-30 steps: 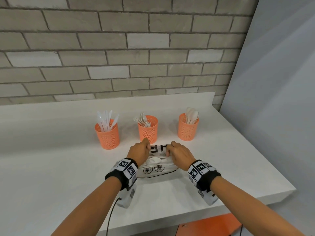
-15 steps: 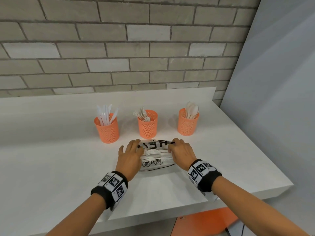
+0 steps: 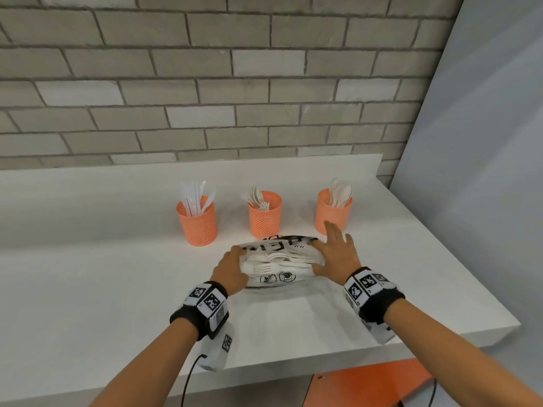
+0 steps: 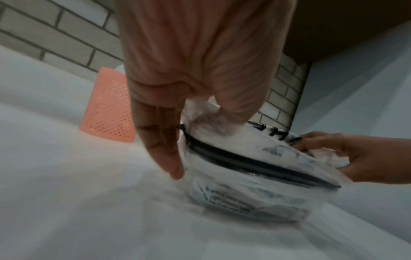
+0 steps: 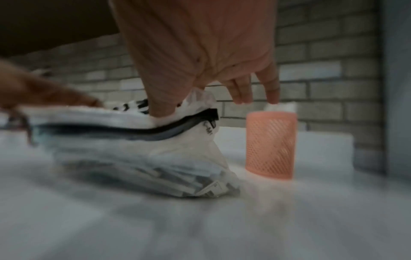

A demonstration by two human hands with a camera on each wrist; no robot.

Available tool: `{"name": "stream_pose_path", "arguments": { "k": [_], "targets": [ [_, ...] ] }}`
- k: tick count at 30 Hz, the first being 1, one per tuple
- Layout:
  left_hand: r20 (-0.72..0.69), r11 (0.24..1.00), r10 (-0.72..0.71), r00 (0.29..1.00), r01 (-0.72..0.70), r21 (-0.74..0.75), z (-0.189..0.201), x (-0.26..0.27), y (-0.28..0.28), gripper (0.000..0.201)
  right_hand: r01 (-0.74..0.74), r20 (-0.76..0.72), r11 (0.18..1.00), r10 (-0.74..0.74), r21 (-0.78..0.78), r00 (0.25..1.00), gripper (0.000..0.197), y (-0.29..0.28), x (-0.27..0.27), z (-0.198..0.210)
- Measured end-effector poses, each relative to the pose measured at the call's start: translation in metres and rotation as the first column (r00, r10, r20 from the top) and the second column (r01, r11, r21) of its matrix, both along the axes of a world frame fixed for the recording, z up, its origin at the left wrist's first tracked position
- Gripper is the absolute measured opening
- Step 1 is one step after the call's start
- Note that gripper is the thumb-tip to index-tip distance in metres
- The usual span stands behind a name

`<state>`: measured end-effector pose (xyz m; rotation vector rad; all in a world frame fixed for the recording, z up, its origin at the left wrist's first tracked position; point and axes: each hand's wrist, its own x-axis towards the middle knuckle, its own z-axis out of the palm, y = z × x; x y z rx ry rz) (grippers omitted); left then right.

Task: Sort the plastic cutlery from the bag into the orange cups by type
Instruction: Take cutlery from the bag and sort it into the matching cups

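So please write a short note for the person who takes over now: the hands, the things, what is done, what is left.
Left hand pinches the bag at its left end; right hand pinches the right end, other fingers spread.
The bag lies on the counter before the three orange cups, cutlery still inside.
Done: knives stand in the left cup, forks in the middle, spoons in the right.
Left: open the bag, sort the remaining pieces.

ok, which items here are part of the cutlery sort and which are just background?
In play:
- bag of cutlery, left hand pinching one end, right hand at the other
- knife cup
- fork cup
- spoon cup

Background:
- counter
- brick wall
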<state>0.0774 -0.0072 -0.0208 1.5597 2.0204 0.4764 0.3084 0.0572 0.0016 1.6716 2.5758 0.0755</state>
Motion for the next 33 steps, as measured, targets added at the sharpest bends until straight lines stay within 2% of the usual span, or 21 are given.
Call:
{"name": "stream_pose_path", "arguments": {
  "k": [2, 3, 5, 6, 8, 10, 12, 14, 17, 20, 24, 27, 30, 33],
  "targets": [
    [0.039, 0.999, 0.009, 0.999, -0.011, 0.034, 0.002, -0.002, 0.001, 0.057, -0.079, 0.082, 0.981, 0.065, 0.179, 0.995, 0.048, -0.007, -0.014, 0.003],
    [0.052, 0.999, 0.007, 0.999, -0.01, 0.049, 0.004, -0.003, 0.002, 0.057, -0.119, 0.064, 0.966, 0.107, 0.227, 0.992, 0.037, -0.011, -0.021, 0.006],
    [0.083, 0.998, -0.002, 0.997, -0.004, 0.064, 0.008, -0.005, 0.005, 0.056, -0.255, 0.065, 0.933, 0.246, 0.255, 0.967, 0.024, -0.017, -0.031, 0.004],
    [0.097, 0.998, -0.005, 0.995, -0.001, 0.062, 0.01, -0.005, 0.005, 0.055, -0.29, 0.011, 0.936, 0.294, 0.201, 0.956, 0.02, -0.017, -0.035, 0.003],
    [0.108, 0.998, -0.011, 0.994, 0.003, 0.069, 0.013, -0.005, 0.006, 0.058, -0.223, -0.11, 0.975, 0.223, 0.006, 0.969, 0.032, -0.013, -0.038, -0.001],
    [0.117, 0.996, -0.003, 0.993, -0.008, 0.09, 0.016, -0.005, 0.008, 0.057, -0.147, -0.156, 0.966, 0.115, -0.213, 0.981, 0.053, -0.004, -0.04, 0.0],
    [0.137, 0.991, 0.026, 0.99, -0.044, 0.13, 0.019, -0.005, 0.01, 0.045, -0.109, -0.13, 0.941, 0.07, -0.32, 0.989, 0.069, 0.005, -0.045, -0.002],
    [0.155, 0.984, 0.047, 0.987, -0.073, 0.162, 0.022, -0.006, 0.013, 0.04, -0.062, -0.086, 0.915, 0.03, -0.399, 0.996, 0.075, 0.011, -0.051, -0.001],
    [0.163, 0.978, 0.041, 0.986, -0.073, 0.194, 0.024, -0.006, 0.014, 0.038, -0.038, -0.079, 0.899, 0.004, -0.436, 0.997, 0.065, 0.019, -0.058, 0.0],
    [0.176, 0.966, 0.086, 0.981, -0.126, 0.227, 0.024, -0.009, 0.014, 0.035, -0.056, -0.055, 0.921, 0.038, -0.386, 0.998, 0.054, 0.023, -0.066, 0.0],
    [0.216, 0.955, 0.125, 0.968, -0.176, 0.237, 0.023, -0.015, 0.014, 0.034, -0.116, -0.066, 0.92, 0.099, -0.374, 0.993, 0.049, 0.027, -0.073, 0.002],
    [0.239, 0.957, 0.116, 0.964, -0.172, 0.231, 0.024, -0.015, 0.013, 0.035, -0.143, -0.131, 0.889, 0.095, -0.435, 0.987, 0.055, 0.037, -0.077, 0.004],
    [0.261, 0.963, 0.093, 0.961, -0.154, 0.222, 0.023, -0.018, 0.012, 0.033, -0.08, -0.034, 0.849, 0.074, -0.522, 0.997, 0.071, 0.043, -0.076, 0.011],
    [0.305, 0.972, 0.076, 0.949, -0.139, 0.191, 0.023, -0.02, 0.012, 0.028, -0.025, -0.005, 0.853, 0.026, -0.522, 1.0, 0.072, 0.05, -0.075, 0.012]
  ]
}}
